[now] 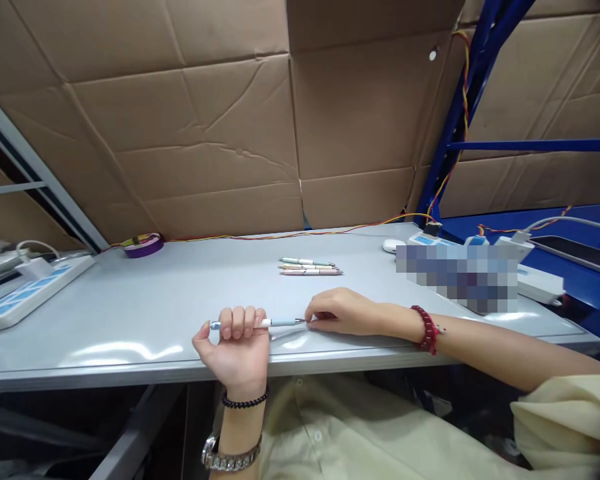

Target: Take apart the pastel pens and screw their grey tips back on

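My left hand (237, 347) is turned palm up above the front edge of the table, fingers curled round a slim light-blue and white push-button pen (283, 323). It lies level, its metal tip pointing right. My left thumb rests at the blue button end. I cannot tell whether it is a pen or a mechanical pencil. My right hand (343, 311) lies low over the table with thumb and forefinger pinched together right at the tip. Anything between those fingertips is too small to make out. Behind, several similar pens (310, 269) lie side by side in pale colours.
The white table (130, 307) ends close to my body. A purple tape roll (144, 245) sits at the back left. Power strips stand at the left (35, 293) and right (540, 283). Cables run along the back edge, below a cardboard wall (220, 133). A blue frame (473, 100) rises on the right.
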The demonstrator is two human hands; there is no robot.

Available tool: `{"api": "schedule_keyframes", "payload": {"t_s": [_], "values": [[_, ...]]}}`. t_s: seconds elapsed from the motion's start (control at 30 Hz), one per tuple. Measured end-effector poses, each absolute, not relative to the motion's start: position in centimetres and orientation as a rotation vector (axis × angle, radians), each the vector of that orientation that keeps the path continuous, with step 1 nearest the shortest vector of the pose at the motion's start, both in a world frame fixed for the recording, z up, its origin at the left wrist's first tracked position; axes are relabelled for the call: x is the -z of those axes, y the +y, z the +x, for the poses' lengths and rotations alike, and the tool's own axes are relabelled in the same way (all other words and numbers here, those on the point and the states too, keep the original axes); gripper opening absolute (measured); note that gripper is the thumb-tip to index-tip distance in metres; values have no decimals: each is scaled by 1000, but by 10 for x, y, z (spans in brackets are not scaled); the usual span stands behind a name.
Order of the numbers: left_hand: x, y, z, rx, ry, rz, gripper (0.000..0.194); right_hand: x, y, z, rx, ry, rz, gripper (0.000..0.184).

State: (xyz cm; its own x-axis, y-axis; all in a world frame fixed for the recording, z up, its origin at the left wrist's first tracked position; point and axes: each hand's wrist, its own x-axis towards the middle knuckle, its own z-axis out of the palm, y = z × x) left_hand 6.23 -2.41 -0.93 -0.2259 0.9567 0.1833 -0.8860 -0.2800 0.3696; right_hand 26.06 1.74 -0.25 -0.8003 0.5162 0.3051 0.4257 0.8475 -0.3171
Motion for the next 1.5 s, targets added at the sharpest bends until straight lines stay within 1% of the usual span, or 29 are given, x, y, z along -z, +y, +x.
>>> {"api": "schedule_keyframes", "payload": {"t_s": [0.4,0.57,0.7,0.8,0.87,0.93,0.97,1.1,1.2,1.27,1.33,1.37,1.43,1.5], "values": [[4,-25,64,-1801,216,237,38,2,16,260,-315,-2651,-729,16],[4,-26,65,-1757,179,267,39,-3,11,254,-279,-2654,-797,32],[5,-27,67,-1704,169,348,40,-3,5,247,-165,-2718,-700,26],[5,-27,70,-1695,259,446,37,-2,8,249,-152,-2697,-750,20],[6,-26,72,-1752,390,511,28,-2,14,253,-151,-2623,-851,17],[8,-27,75,-1885,565,573,18,-2,25,260,-111,-2525,-947,16],[9,-27,76,-1977,650,608,17,-2,31,264,-82,-2477,-988,16],[16,-33,82,-2267,937,843,26,2,53,281,16,-2402,-1181,13],[23,-35,88,-2345,1124,1074,31,6,63,291,24,-2390,-1317,9],[25,-35,89,-2352,1209,1227,32,8,66,295,10,-2368,-1351,13],[21,-35,87,-2232,1272,1417,29,10,68,297,3,-2338,-1355,25],[17,-34,85,-2112,1301,1551,27,10,70,297,-5,-2322,-1358,33],[3,-31,78,-1794,1394,1888,23,13,73,297,-55,-2289,-1379,49],[-14,-23,68,-1469,1558,2277,25,17,77,294,-147,-2267,-1416,61]]}}
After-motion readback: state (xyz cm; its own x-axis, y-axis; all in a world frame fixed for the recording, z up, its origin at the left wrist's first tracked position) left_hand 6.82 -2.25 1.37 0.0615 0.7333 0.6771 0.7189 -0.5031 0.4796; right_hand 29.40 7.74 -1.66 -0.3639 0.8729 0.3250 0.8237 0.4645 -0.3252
